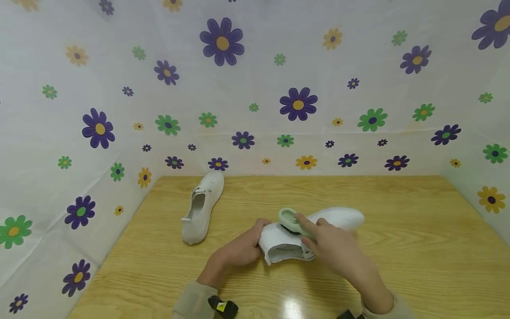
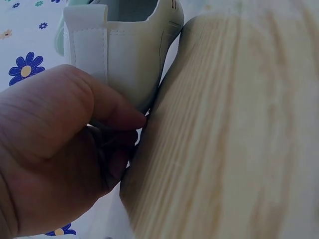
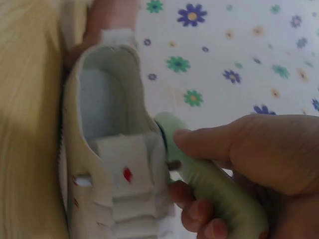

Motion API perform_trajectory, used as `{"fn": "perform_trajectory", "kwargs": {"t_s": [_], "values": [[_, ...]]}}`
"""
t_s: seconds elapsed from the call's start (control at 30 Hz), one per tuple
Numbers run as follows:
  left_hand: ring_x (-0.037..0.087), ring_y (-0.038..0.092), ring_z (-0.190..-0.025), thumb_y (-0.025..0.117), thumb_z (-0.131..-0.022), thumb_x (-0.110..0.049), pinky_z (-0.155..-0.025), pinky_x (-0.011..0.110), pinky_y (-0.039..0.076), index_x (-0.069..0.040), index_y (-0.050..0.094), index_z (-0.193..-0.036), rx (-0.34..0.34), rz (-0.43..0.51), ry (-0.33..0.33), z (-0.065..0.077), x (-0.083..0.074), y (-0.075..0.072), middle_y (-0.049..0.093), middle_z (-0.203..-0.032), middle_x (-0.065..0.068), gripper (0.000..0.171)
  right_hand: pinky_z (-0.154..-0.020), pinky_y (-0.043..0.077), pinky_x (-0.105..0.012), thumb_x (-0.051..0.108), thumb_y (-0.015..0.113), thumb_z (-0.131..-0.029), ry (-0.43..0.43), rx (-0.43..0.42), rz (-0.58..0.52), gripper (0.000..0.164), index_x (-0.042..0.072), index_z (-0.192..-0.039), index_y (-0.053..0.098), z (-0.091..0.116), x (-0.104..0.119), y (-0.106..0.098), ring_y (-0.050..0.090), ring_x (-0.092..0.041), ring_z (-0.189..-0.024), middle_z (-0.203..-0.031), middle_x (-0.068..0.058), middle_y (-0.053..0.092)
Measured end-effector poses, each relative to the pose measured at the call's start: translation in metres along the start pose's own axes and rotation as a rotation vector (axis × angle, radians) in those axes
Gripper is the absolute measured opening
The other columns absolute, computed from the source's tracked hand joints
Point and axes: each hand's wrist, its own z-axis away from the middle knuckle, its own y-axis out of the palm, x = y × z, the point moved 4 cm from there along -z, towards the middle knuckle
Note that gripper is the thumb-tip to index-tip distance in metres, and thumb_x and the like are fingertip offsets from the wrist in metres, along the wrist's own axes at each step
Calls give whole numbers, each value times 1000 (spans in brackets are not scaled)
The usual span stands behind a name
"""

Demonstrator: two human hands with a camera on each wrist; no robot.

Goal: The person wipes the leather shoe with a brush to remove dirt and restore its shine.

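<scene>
A white shoe (image 1: 275, 237) lies on its side on the table, its opening towards me and its toe pointing right. At the heel, my left hand (image 1: 245, 246) grips the shoe, thumb low on the heel (image 2: 124, 74) in the left wrist view. My right hand (image 1: 338, 250) holds a pale green brush (image 1: 287, 216) by its handle, the index finger stretched along its back. Dark bristles press against the upward-facing side of the shoe. The brush handle (image 3: 219, 194) runs through the curled fingers in the right wrist view, where a small red mark shows on the shoe's tongue (image 3: 124, 174).
A second white shoe (image 1: 206, 217) stands upright on its sole at the left of the wooden table (image 1: 398, 248), toe towards the back. Flower-patterned white cloth (image 1: 255, 79) rises behind the table and along both sides.
</scene>
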Motion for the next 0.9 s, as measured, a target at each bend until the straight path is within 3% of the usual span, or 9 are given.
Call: {"fn": "perform_trajectory", "kwargs": {"t_s": [0.17,0.33,0.7,0.9], "values": [[16,46,-128,49,-92,10,-110,41,35,-10,28,-143,3,-7,-1,0,1,1,46,-140,8,58,-45,37,-28,24,66,-96,-43,-97,43,52,18,-146,52,-1,17,12,41,-13,-49,-84,-10,56],[16,46,-128,49,-92,10,-109,40,36,-9,28,-143,-1,-14,4,0,0,0,46,-140,8,58,-47,37,-30,25,66,-97,-51,-85,36,50,19,-145,53,0,21,13,42,-14,-52,-83,-9,57],[17,45,-131,49,-93,10,-111,41,35,-9,29,-142,-6,-14,-2,1,-2,1,48,-140,9,57,-50,39,-31,21,61,-98,69,-65,1,53,8,-148,47,12,-24,-28,45,-18,-60,-94,-20,61],[18,47,-128,48,-93,10,-110,41,36,-8,29,-142,-11,-8,-13,0,-3,1,50,-136,9,56,-49,38,-31,27,62,-99,66,-36,51,53,16,-149,47,12,-17,-22,45,-17,-59,-100,-18,62]]}}
